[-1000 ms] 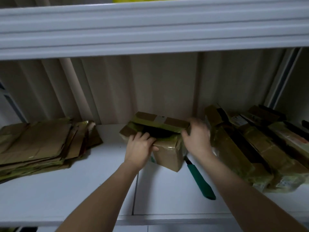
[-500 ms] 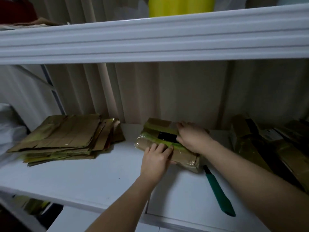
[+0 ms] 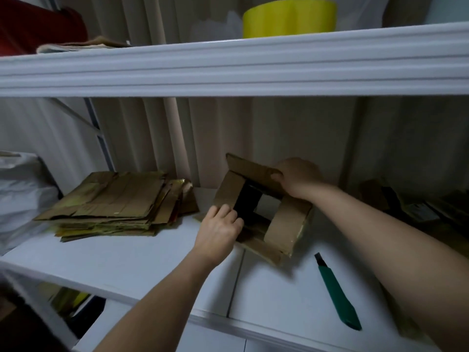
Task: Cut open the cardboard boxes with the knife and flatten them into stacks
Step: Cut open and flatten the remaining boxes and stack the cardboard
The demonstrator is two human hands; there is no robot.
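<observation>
The cardboard box (image 3: 264,207) sits on the white shelf (image 3: 127,262), near the middle and toward the back wall, opened so that its flaps stand out around a dark hollow in the centre. One flap rises at the far side, another leans left, and a broad flap folds down on the right and near side.

The left hand (image 3: 219,231) is at the box's near-left edge, its fingers curled over the rim into the dark opening, gripping the cardboard there. The right hand (image 3: 295,177) holds the far flap at its right end, fingers and thumb wrapped around the edge of the cardboard.

The knife (image 3: 336,292), with a green handle and a short dark blade pointing away, lies on the shelf just to the right of the box and nearer the front, apart from both hands and passing under the right forearm.

To the left of the box, near it, a stack of flattened cardboard (image 3: 114,201) lies on the same shelf. At the far right, in shadow, more boxes (image 3: 406,207) rest against the back.

On the upper shelf (image 3: 228,69) stands a yellow roll (image 3: 289,17), with something red (image 3: 38,29) at the far left.
</observation>
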